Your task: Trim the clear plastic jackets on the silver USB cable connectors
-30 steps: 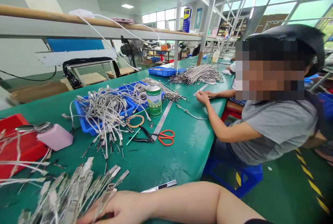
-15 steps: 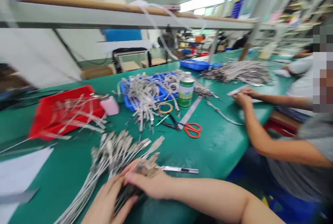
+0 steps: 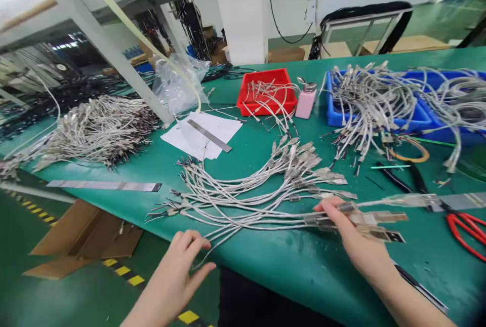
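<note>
In the head view my right hand (image 3: 359,238) grips several grey USB cables (image 3: 334,221) just behind their plugs, thumb on top. The metal plug ends point right, past my fingers. My left hand (image 3: 178,266) hangs at the front table edge, thumb and fingers apart. A single cable end curves down between them, and I cannot tell whether it is touched. Beyond my hands lies a loose bundle of similar cables (image 3: 243,190), plugs to the right and stripped wire ends to the left.
Around the green table are a red tray (image 3: 248,110), a pink bottle (image 3: 306,104), a blue tray (image 3: 334,114), steel rulers (image 3: 106,185), red-handled scissors (image 3: 465,231), a utility knife (image 3: 421,286) and a large cable heap (image 3: 102,129). A grey post (image 3: 102,43) rises at left. A cardboard box (image 3: 83,236) stands below.
The view has swung left and down. My hands, earlier close together around the plug ends, are now apart, with my left hand at the cables' other end. The neighbouring person is out of view.
</note>
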Demonstrator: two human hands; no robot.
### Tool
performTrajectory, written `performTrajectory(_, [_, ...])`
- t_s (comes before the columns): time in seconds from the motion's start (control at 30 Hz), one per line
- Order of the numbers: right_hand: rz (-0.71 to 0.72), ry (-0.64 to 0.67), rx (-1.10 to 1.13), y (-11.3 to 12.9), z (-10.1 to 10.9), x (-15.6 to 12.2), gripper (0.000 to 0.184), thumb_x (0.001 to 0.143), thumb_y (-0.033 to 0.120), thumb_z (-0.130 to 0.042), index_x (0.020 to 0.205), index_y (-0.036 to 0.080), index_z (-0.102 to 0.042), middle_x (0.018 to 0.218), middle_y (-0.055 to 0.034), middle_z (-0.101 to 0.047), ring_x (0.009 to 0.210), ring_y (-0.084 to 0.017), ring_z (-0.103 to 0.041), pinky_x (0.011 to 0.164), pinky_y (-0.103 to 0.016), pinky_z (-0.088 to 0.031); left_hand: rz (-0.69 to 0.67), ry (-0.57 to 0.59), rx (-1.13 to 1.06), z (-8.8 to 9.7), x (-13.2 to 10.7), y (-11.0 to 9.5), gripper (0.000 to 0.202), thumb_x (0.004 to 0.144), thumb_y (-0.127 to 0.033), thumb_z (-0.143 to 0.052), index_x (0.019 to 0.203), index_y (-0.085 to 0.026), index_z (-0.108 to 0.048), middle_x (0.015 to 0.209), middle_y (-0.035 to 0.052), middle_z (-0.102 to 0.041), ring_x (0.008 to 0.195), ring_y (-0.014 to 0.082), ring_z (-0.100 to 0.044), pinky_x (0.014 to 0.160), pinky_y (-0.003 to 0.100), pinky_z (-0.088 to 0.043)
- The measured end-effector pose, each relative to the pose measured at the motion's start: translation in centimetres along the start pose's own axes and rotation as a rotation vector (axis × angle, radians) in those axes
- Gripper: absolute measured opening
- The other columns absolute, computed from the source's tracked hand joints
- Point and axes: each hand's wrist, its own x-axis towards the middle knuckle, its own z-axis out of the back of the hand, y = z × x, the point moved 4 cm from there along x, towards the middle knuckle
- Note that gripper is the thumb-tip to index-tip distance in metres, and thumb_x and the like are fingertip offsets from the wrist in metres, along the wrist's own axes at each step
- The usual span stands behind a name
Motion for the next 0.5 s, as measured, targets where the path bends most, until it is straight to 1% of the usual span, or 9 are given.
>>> performTrajectory(0.1, [0.036,0.004,-0.018,-0.1,0.1,0.2,0.038,0.078,0.057,-0.050,0.075,0.023,-0.066,0.090,-0.0027,-0.065,0.092,-0.022,-0.059,0.083,-0.030,-0.046,0.028,-0.043,-0.040,-1.8,-0.5,0.5,0.011,0.088,-0.019,-0.039,0.092,-0.022,-0.049,0.096,0.0063,-0.051,0.090,0.0219,-0.048,0.078,0.036,-0.044])
performTrajectory(0.17, [0.042,-0.008,-0.017,0.0,0.1,0.2,0.036,0.078,0.056,-0.052,0.076,0.023,-0.066,0.087,-0.0027,-0.065,0.087,-0.021,-0.059,0.083,-0.031,-0.047,0.021,-0.047,-0.023,-2.0,-0.2,0.6,0.017,0.085,-0.011,-0.035,0.087,-0.021,-0.048,0.092,0.0060,-0.050,0.087,0.0217,-0.048,0.077,0.036,-0.043])
performTrajectory(0.23, [0.034,-0.038,0.014,0.3,0.0,0.0,0.035,0.079,0.055,-0.052,0.076,0.023,-0.065,0.087,-0.0032,-0.065,0.088,-0.022,-0.059,0.084,-0.032,-0.046,-0.003,-0.025,-0.002,-1.7,0.3,0.7,0.019,0.083,-0.008,-0.034,0.082,-0.021,-0.047,0.088,0.0055,-0.051,0.083,0.0217,-0.048,0.074,0.035,-0.043])
performTrajectory(0.3, [0.014,-0.054,0.051,0.9,0.0,-0.4,0.033,0.080,0.053,-0.052,0.076,0.023,-0.064,0.086,-0.0036,-0.064,0.089,-0.022,-0.058,0.083,-0.032,-0.046,-0.049,0.011,-0.019,-1.4,0.8,0.8,0.016,0.084,-0.012,-0.036,0.080,-0.022,-0.049,0.086,0.0052,-0.052,0.082,0.0217,-0.050,0.072,0.034,-0.044])
performTrajectory(0.33, [0.002,-0.050,0.065,1.1,-0.1,-0.5,0.032,0.081,0.051,-0.051,0.076,0.023,-0.064,0.085,-0.0035,-0.063,0.088,-0.022,-0.057,0.082,-0.032,-0.046,-0.078,0.024,-0.049,-1.3,1.1,0.9,0.013,0.084,-0.015,-0.040,0.081,-0.022,-0.050,0.087,0.0052,-0.053,0.083,0.0217,-0.051,0.073,0.034,-0.045])
performTrajectory(0.37, [-0.008,-0.038,0.075,1.3,-0.2,-0.6,0.031,0.082,0.050,-0.051,0.076,0.023,-0.063,0.084,-0.0032,-0.063,0.087,-0.021,-0.057,0.081,-0.032,-0.045,-0.092,0.035,-0.085,-1.2,1.3,1.0,0.010,0.084,-0.020,-0.044,0.086,-0.024,-0.053,0.090,0.0055,-0.055,0.086,0.0218,-0.053,0.075,0.033,-0.046])
performTrajectory(0.4, [-0.016,-0.019,0.083,1.5,-0.3,-0.6,0.030,0.083,0.049,-0.050,0.075,0.023,-0.062,0.082,-0.0026,-0.063,0.085,-0.021,-0.057,0.080,-0.032,-0.045,-0.084,0.027,-0.114,-1.2,1.7,1.3,0.007,0.083,-0.026,-0.050,0.088,-0.025,-0.055,0.091,0.0053,-0.057,0.085,0.0217,-0.055,0.074,0.032,-0.047])
performTrajectory(0.47, [-0.030,0.042,0.107,1.5,-0.5,-0.5,0.028,0.084,0.047,-0.049,0.076,0.023,-0.060,0.079,-0.0016,-0.062,0.082,-0.020,-0.058,0.078,-0.032,-0.045,-0.066,0.002,-0.182,-1.3,2.4,2.0,0.009,0.076,-0.035,-0.061,0.079,-0.027,-0.059,0.083,0.0035,-0.060,0.077,0.0213,-0.058,0.068,0.029,-0.050])
performTrajectory(0.5, [-0.037,0.076,0.125,1.5,-0.6,-0.3,0.027,0.085,0.046,-0.049,0.077,0.022,-0.059,0.079,-0.0016,-0.061,0.081,-0.019,-0.058,0.078,-0.032,-0.045,-0.058,-0.014,-0.221,-1.3,2.9,2.4,0.008,0.073,-0.036,-0.063,0.074,-0.028,-0.061,0.077,0.0026,-0.061,0.072,0.0212,-0.059,0.065,0.029,-0.050])
